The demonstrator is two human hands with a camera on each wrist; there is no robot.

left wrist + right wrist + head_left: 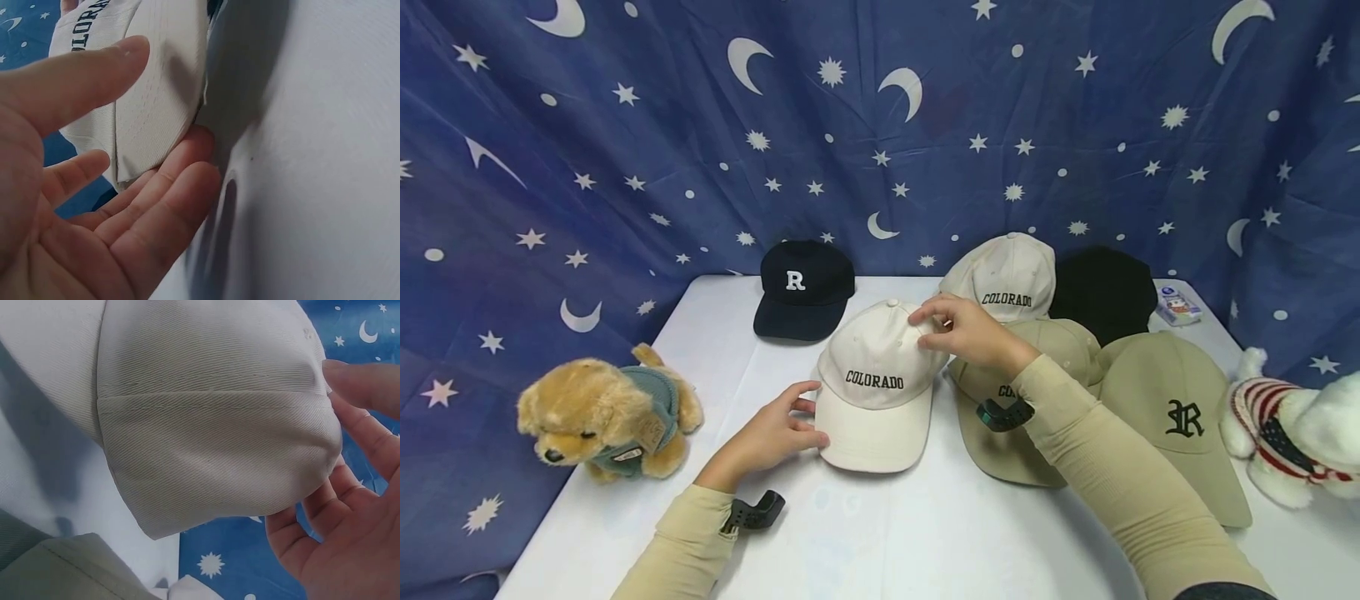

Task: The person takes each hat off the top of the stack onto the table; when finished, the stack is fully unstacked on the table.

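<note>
A white baseball cap (877, 408) lettered COLORADO sits mid-table, its brim toward me. My left hand (778, 435) is at the brim's left edge; in the left wrist view its fingers (178, 187) reach under the brim, while the thumb hovers over it and casts a shadow. On the cap's back right side, my right hand (973, 333) holds the crown. The right wrist view shows the thumb at the crown (219, 437) and the other fingers (340, 490) curled round behind it. The inside of the cap is hidden.
A navy cap (805, 287) with an R stands at the back left. On the right are another white cap (1011, 271), a black cap (1108, 292) and two tan caps (1165, 400). A plush dog (602, 412) and a white plush toy (1288, 437) flank the table; a small packet (1178, 307) lies behind.
</note>
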